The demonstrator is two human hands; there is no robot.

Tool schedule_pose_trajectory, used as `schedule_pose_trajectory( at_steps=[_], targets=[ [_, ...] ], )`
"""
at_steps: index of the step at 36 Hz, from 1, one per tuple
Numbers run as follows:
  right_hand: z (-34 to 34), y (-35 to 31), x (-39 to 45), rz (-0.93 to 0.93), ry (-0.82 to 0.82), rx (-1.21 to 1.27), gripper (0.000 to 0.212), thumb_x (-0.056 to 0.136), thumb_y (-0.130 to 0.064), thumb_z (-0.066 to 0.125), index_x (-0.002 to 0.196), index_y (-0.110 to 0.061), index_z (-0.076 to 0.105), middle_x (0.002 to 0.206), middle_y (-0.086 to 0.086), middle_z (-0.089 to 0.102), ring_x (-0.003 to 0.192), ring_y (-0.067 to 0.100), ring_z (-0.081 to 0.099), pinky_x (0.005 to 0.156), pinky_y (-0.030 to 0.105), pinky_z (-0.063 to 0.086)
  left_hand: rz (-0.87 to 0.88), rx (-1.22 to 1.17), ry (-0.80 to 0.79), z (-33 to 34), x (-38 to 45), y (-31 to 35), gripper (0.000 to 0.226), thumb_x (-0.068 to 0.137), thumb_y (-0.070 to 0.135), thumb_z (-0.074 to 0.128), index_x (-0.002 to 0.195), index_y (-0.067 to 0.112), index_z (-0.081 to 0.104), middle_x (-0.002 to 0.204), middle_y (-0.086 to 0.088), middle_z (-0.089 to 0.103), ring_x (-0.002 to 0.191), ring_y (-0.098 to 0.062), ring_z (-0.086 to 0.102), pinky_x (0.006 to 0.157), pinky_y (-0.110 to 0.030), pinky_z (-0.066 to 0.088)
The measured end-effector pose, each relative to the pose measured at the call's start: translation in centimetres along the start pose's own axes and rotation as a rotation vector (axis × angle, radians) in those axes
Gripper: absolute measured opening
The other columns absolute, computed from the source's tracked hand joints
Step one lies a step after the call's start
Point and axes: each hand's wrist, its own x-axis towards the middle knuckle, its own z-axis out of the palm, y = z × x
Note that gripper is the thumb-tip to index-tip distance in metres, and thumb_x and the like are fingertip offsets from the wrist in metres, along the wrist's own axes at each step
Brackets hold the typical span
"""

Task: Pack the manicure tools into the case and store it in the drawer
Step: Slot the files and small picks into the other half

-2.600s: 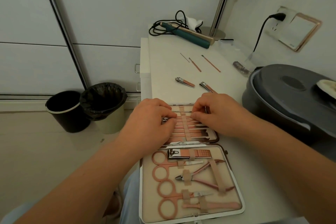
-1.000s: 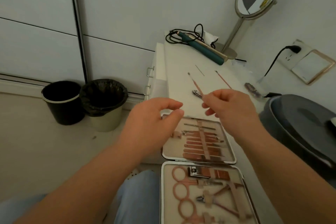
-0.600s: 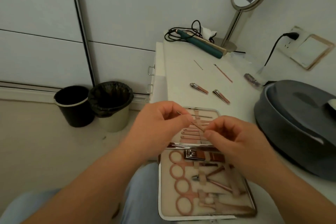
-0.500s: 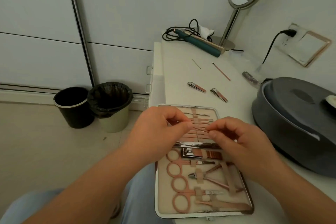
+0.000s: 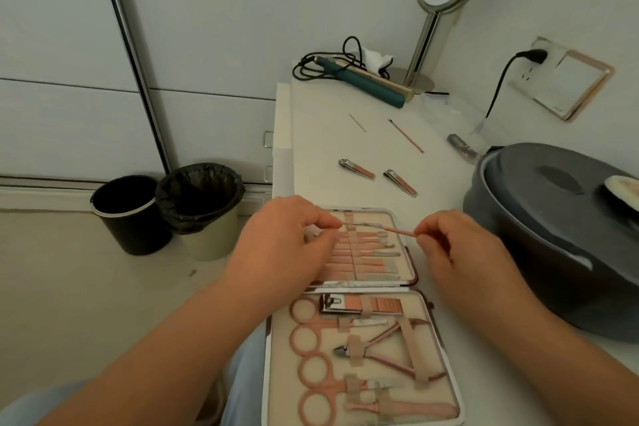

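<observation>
- Right hand (image 5: pixel 460 252): thumb + forefinger pinch end of thin pink tool (image 5: pixel 397 231); its other end runs twd left hand, under top strap of case (image 5: pixel 411 273).
- Left hand (image 5: pixel 290 245): fingers curled, tips pinched on case's upper half at that strap; what they pinch, can't tell.
- Case lies open on worktop (image 5: pixel 439 190), lower half w/ scissors (image 5: pixel 311 342), below both hands.
- Beyond hands: 2 nail clippers (image 5: pixel 356 169), loose on worktop.
</observation>
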Motion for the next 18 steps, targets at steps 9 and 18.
schedule_pose_trajectory(
  at_steps=[9,18],
  targets=[
    [0.3,0.1,0.9,-0.051,-0.07,-0.073,0.01,0.089,-0.021,0.049,0.086,-0.023,0.057,0.082,-0.013,0.05,0.078,0.006,0.048,0.063,0.018,0.042,0.077,0.215,-0.063,1.0,0.5,-0.7,0.026,0.082,0.037,0.056,0.106,0.032,0.064,0.111,0.014,0.056,0.103,-0.002,0.039,0.077,-0.007,0.017],
    [0.9,-0.2,2.2,-0.092,-0.096,-0.056,0.009,0.089,-0.028,0.051,0.085,-0.031,0.058,0.086,-0.015,0.05,0.076,0.003,0.047,0.063,0.016,0.036,0.104,0.224,-0.077,1.2,0.5,-1.1,0.029,0.082,0.037,0.056,0.109,0.03,0.063,0.111,0.012,0.058,0.107,-0.007,0.041,0.092,-0.019,0.025]
  ],
)
